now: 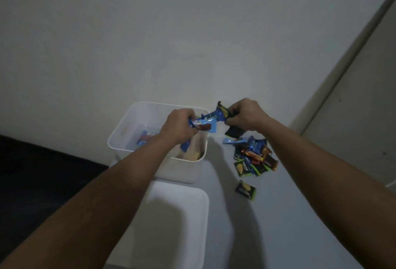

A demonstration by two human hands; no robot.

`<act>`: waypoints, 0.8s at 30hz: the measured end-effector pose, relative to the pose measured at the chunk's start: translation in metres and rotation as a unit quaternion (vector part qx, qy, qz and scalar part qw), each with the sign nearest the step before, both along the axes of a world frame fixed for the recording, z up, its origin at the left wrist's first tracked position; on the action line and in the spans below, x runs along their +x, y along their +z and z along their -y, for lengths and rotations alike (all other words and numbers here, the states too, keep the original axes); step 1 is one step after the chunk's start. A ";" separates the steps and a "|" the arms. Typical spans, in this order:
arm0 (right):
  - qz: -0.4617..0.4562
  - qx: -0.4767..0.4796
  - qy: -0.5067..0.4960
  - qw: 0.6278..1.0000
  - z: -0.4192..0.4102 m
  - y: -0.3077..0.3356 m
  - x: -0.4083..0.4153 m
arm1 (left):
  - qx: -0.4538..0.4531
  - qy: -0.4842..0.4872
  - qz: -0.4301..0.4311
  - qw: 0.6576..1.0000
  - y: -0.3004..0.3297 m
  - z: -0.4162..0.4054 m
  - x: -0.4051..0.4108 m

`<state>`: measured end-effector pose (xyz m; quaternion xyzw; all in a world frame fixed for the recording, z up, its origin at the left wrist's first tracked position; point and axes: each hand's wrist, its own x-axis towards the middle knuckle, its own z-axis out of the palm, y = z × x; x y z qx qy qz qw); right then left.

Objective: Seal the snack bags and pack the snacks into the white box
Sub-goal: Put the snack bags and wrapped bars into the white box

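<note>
Dim white surface below, my left hand and right hand pinch blue snack packs tight over the white box, and a weak pinch could drop one outside.

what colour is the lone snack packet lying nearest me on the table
Black with a green edge, seen in the head view.

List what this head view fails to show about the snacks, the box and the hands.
- White box contents: partly hidden by the left hand and forearm.
- Wrappers in the right hand: the fingers cover them, so the count is unclear.
- Snack pile: dim, overlapping, print unreadable.
- White lid: near edge cut off by the frame's bottom.
</note>
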<state>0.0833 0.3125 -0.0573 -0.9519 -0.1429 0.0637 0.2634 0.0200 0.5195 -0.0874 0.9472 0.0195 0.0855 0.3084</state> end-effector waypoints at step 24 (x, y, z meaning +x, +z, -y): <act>-0.113 -0.009 -0.018 0.993 -0.161 -0.054 0.016 | -0.148 0.145 -0.196 0.958 -0.061 -0.096 0.021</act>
